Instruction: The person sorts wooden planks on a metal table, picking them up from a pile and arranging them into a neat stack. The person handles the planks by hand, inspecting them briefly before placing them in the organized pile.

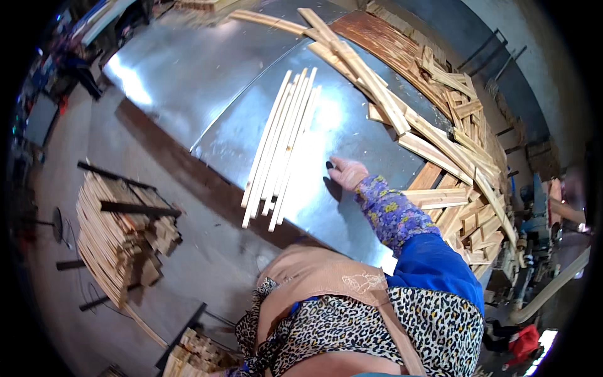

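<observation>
My right hand is over the shiny metal table, to the right of a loose bundle of thin wooden strips. Nothing shows in its grasp; the fingers are somewhat apart, and a dark patch covers one fingertip. Its shadow falls on the metal just below. The strips lie roughly side by side with uneven ends, a few of them reaching past the table's near edge. Of my left arm only a bit of flowered sleeve shows at the lower edge, beside a stack of wooden pieces; the hand itself is out of sight.
Longer boards and a heap of short offcuts cover the table's right side. A reddish-brown board lies at the far right. On the floor at left, a dark metal rack holds many strips.
</observation>
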A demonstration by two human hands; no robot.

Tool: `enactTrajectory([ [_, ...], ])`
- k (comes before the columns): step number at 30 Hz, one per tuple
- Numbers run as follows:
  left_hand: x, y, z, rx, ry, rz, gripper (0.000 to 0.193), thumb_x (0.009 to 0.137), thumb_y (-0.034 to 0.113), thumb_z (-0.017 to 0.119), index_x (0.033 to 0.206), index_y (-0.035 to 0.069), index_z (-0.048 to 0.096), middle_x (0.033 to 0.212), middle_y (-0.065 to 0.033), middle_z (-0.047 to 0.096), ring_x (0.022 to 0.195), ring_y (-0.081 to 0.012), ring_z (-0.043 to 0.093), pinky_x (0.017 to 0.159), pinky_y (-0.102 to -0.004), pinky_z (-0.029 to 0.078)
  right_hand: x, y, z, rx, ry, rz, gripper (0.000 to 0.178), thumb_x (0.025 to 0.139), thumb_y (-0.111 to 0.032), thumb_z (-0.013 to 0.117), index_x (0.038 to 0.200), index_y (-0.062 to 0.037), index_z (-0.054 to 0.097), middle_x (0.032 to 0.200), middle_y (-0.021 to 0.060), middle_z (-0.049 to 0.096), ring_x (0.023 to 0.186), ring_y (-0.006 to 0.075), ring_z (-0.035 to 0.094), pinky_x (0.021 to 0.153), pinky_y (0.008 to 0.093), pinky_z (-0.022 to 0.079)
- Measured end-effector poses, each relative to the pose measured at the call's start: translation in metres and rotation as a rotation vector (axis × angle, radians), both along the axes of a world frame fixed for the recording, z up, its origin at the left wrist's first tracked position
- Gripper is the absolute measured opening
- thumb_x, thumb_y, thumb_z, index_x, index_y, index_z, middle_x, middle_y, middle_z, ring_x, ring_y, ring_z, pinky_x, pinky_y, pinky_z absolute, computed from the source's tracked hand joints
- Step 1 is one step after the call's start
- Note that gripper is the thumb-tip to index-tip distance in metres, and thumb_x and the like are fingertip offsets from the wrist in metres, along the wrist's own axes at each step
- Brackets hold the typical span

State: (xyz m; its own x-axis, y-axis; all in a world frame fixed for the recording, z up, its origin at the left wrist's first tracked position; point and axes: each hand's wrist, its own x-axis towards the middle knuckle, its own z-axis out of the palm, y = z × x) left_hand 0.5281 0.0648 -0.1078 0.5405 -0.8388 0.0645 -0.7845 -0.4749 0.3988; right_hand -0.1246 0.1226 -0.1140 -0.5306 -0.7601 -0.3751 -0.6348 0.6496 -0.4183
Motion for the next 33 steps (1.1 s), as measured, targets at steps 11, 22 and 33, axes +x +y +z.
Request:
enactTrajectory([
  [11, -0.339, -0.136, 0.061, 0.112, -0.152, -1.037, 0.108, 0.078, 0.034, 0.096, 0.167, 0.001, 0.043, 0.169, -0.0333, 0.045, 0.157, -0.0487, 0.042, 0.131, -0.054, 0.035, -0.294, -0.01, 0.018, 0.05, 0.498, -0.176, 0.101, 0.084, -0.056, 0.084, 0.163, -0.0086, 0.044, 0.158, 0.0232, 0.055, 0.147, 0.0409, 0.052, 0.12, 0.0512, 0.048],
  [22, -0.54, -0.153, 0.044, 0.328, -0.381, -1.2, 0.125, 0.071, 0.067, 0.089, 0.168, 0.004, 0.04, 0.164, -0.0313, 0.041, 0.151, -0.0522, 0.042, 0.124, -0.0579, 0.04, -0.005, -0.017, 0.033, 0.177, -0.752, 0.151, 0.081, 0.095, -0.043, 0.079, 0.158, -0.0069, 0.044, 0.112, 0.0231, 0.077, 0.103, 0.0373, 0.078, 0.086, 0.052, 0.065],
  [33, -0.513, -0.155, 0.0, 0.183, -0.625, -1.271, 0.143, 0.07, 0.088, 0.081, 0.176, 0.008, 0.029, 0.172, -0.0393, 0.031, 0.152, -0.0596, 0.039, 0.118, -0.0712, 0.041, -0.411, 0.2, 0.06, -0.04, 0.524, -0.321, 0.117, 0.069, -0.049, 0.099, 0.166, -0.0082, 0.047, 0.161, 0.0255, 0.056, 0.151, 0.0431, 0.052, 0.128, 0.0513, 0.042],
])
